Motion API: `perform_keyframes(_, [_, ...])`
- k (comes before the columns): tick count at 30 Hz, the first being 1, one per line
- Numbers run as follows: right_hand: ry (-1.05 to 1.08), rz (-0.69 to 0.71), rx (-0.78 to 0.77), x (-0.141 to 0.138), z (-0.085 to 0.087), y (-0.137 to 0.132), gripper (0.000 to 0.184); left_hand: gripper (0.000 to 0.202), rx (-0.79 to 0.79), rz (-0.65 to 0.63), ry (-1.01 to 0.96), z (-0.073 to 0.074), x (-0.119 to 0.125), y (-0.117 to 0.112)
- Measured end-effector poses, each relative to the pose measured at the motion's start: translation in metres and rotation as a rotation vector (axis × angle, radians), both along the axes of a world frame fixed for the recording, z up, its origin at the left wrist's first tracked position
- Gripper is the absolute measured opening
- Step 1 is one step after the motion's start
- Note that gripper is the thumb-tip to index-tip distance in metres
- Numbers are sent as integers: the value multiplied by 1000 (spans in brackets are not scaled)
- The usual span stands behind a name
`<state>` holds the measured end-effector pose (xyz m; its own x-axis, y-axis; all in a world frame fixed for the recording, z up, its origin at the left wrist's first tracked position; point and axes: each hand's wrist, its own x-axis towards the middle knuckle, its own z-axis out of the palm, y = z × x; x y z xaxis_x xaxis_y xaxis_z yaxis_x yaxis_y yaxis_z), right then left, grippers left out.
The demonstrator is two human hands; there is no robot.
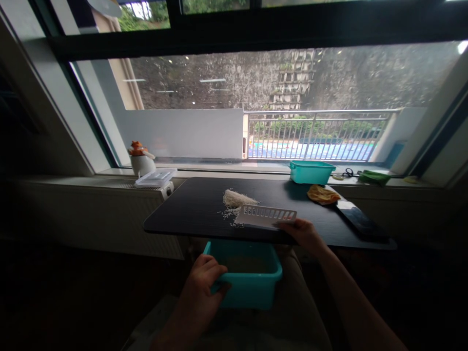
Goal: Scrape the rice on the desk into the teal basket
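Note:
My left hand (pixel 203 282) grips the near rim of a teal plastic tub (pixel 252 287) held on my lap, just under the front edge of a black table (pixel 193 209). My right hand (pixel 303 233) holds the right end of a white slotted plastic piece (pixel 268 215) that lies flat on the table near its front edge. Just behind and left of this piece is a small heap of white rice (pixel 237 199), with loose grains scattered toward the edge.
A second teal tub (pixel 310 171) stands at the table's back right, beside an orange cloth (pixel 322 195) and a dark phone (pixel 360 222). A clear lidded box (pixel 155 178) and a white mug (pixel 142 163) sit on the windowsill at left; scissors (pixel 347 173) lie at right.

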<state>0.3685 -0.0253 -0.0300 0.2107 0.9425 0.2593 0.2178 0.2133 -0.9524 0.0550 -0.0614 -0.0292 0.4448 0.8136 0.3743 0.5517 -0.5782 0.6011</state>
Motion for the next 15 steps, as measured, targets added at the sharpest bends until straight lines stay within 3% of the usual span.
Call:
perform_keyframes(11, [-48,52,-20,-2,2,-4,29,12,0,-16,7,-1,0,1])
perform_keyframes(15, [-48,11,-19,-3,3,-3,30,14,-1,-17,5,-1,0,1])
